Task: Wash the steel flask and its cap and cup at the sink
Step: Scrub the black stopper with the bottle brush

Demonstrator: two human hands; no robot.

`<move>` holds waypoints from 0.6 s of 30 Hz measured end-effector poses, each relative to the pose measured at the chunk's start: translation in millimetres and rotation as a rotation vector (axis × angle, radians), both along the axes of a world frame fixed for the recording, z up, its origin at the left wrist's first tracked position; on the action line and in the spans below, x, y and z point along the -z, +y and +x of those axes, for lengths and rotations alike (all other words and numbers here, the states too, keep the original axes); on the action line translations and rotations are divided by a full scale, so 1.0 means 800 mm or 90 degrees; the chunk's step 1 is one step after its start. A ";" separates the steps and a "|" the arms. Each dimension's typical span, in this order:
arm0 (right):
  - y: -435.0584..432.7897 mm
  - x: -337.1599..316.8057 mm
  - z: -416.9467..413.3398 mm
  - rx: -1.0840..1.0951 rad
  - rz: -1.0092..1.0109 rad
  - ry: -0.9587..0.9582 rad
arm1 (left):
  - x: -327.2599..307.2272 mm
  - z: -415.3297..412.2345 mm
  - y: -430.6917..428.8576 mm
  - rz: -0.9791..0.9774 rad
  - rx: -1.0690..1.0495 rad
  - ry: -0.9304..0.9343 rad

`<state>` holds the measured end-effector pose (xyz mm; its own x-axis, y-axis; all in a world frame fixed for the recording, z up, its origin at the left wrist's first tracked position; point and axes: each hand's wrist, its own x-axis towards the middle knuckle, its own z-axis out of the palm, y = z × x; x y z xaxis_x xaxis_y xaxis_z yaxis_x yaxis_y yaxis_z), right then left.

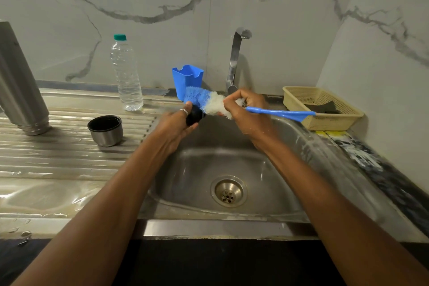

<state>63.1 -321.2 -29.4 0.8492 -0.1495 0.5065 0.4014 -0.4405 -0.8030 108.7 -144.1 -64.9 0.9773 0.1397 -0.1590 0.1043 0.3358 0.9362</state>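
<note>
Over the steel sink (232, 160), my left hand (174, 127) grips a small black flask cap (194, 116). My right hand (246, 111) holds a bottle brush (204, 102) with blue and white bristles and a blue handle, its bristles lying against the cap. The steel flask (19, 90) stands upside down on the ribbed draining board at the far left. Its steel cup (105, 130), black inside, sits upright on the board a little to the flask's right.
A tap (235, 58) rises behind the sink, no water visibly running. A clear water bottle (126, 74) and a blue plastic holder (187, 79) stand at the back. A beige basket (322, 107) with a dark scrub pad sits at the right. The draining board (58, 158) is wet.
</note>
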 end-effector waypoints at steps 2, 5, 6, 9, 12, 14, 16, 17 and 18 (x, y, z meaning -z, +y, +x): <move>-0.008 -0.004 0.001 0.000 0.012 0.006 | 0.001 0.002 0.004 0.008 -0.010 0.016; -0.009 -0.002 0.002 -0.011 0.005 0.015 | 0.004 0.000 -0.001 0.048 -0.008 0.021; -0.007 0.001 0.003 -0.015 -0.010 0.020 | 0.006 0.000 -0.005 0.060 0.000 0.020; -0.008 0.000 0.000 -0.012 -0.017 0.036 | 0.004 0.000 0.000 0.071 -0.020 0.031; -0.013 -0.006 0.002 -0.008 -0.008 0.012 | 0.006 0.003 0.010 0.069 -0.050 0.043; -0.008 -0.002 0.002 -0.017 -0.030 0.017 | 0.007 0.001 0.004 0.069 -0.029 0.038; -0.005 0.003 0.002 -0.018 -0.043 0.046 | 0.007 0.001 0.001 0.071 -0.024 0.039; -0.008 0.002 0.000 -0.015 -0.036 0.055 | 0.006 0.001 0.003 0.067 -0.031 0.044; -0.012 -0.003 -0.001 -0.010 -0.026 0.051 | 0.006 0.002 0.007 0.066 -0.043 0.050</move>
